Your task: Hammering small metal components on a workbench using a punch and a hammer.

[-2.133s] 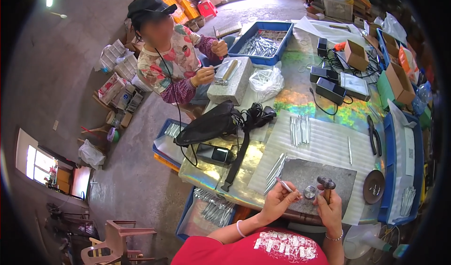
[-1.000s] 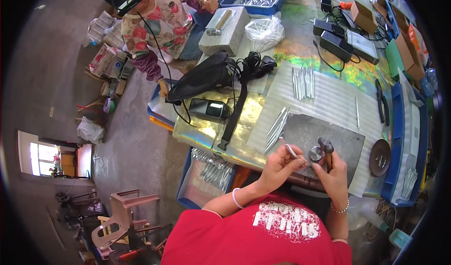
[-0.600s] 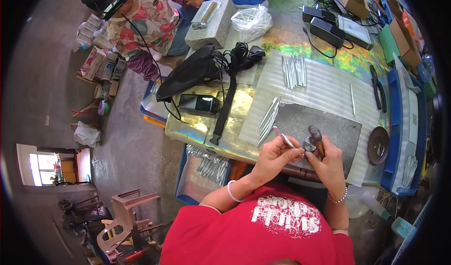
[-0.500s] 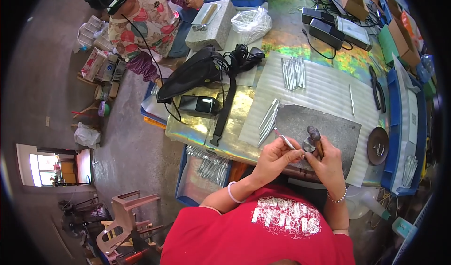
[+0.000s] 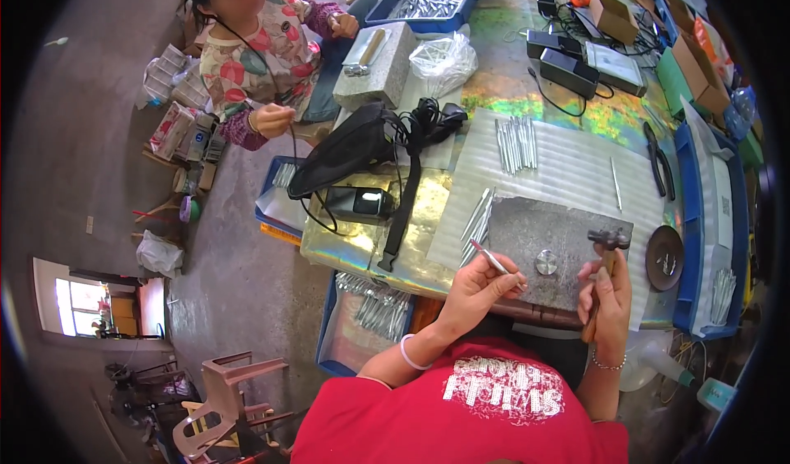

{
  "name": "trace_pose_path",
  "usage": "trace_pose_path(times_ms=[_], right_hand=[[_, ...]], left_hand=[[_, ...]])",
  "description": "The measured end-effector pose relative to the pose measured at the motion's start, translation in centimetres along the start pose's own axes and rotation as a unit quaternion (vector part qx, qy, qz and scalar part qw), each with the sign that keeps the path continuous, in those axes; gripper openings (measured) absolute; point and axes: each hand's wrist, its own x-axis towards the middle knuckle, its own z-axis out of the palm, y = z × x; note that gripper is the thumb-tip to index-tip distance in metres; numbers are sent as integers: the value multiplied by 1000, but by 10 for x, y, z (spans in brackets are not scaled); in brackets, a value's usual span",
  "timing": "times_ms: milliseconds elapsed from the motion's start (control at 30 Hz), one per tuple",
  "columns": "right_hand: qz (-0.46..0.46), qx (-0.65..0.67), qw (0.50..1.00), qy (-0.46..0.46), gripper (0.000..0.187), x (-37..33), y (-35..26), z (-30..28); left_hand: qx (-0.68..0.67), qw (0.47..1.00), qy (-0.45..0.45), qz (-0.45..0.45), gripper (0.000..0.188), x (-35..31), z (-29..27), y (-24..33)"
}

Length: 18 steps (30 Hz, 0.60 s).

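My left hand pinches a slim metal rod with a reddish tip, just past the near edge of a dark stone slab. In my right hand is a hammer, its dark metal head up and its wooden handle running down through the palm. A small round silver metal piece lies on the slab between the two hands. Several similar rods lie on white foam sheet by the slab's left side. Farther back, more rods lie side by side in a row.
Pliers and a brown round dish lie to the right, beside a long blue tray. Leftward are a black bag and a black box. Another person sits across at the far left, near a stone block.
My right hand has moved right with the hammer, away from my left hand. The round metal piece now shows fully on the slab. The other person's hand has risen beside the bag.
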Motion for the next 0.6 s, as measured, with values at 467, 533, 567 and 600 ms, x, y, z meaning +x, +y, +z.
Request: trace_pose_path(times_ms=[467,533,567,600], right_hand=[[-39,-315,946,-65,36,8,1,16],[-56,-342,935,-79,36,11,1,19],[-57,-342,934,-81,35,12,1,21],[-58,-343,934,-82,35,14,1,22]], left_hand=[[-7,1000,2,-6,14,2,4,5],[-7,1000,2,-4,14,2,3,5],[-3,1000,2,-5,14,3,3,5],[0,1000,2,-5,14,3,2,5]])
